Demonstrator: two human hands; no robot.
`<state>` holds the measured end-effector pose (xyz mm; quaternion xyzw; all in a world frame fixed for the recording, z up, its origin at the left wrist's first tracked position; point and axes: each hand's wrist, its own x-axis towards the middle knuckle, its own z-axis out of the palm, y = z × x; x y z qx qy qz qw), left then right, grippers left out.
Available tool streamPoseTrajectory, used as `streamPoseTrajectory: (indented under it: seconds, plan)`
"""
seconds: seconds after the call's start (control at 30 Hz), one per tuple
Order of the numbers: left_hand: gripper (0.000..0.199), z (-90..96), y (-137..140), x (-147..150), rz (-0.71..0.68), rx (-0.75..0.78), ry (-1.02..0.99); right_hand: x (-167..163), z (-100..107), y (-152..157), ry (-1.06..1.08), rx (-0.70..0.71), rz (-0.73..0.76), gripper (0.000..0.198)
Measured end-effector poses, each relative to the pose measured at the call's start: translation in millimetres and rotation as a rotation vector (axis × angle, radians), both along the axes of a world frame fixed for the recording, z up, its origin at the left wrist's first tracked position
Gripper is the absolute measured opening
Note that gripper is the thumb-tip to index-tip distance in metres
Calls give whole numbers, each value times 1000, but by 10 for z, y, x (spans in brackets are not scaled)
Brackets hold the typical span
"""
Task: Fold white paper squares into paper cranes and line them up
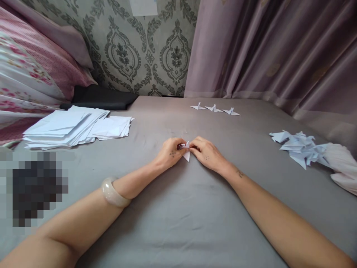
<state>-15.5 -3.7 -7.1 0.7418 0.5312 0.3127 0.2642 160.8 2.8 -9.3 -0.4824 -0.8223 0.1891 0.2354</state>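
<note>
Between my two hands, near the middle of the grey sheet, is a small folded white paper crane. One pointed part of it sticks down toward me, and a narrow tip rises between the fingers. My left hand pinches its left side, with a pale bangle on that wrist. On the other side, my right hand grips it between thumb and fingertips. Fingers cover much of the paper. Farther back stand three finished-looking paper cranes in a row: a left one, a middle one and a right one.
At the left lie a stack of large white paper sheets and a smaller paper stack, with a black folded item behind. A heap of folded paper cranes rests at the right beside whitish cloth. Purple curtains hang behind.
</note>
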Motion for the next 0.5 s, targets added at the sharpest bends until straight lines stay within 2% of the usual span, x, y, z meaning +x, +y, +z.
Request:
streamPoseTrajectory:
  seconds: [0.17,0.5]
  plan:
    - [12,40,-11,24,27,-21,22,-51,-33,-67,129,-19,-168,9]
    - [11,36,-25,18,11,4,40,-104,4,-102,180,-70,-163,10]
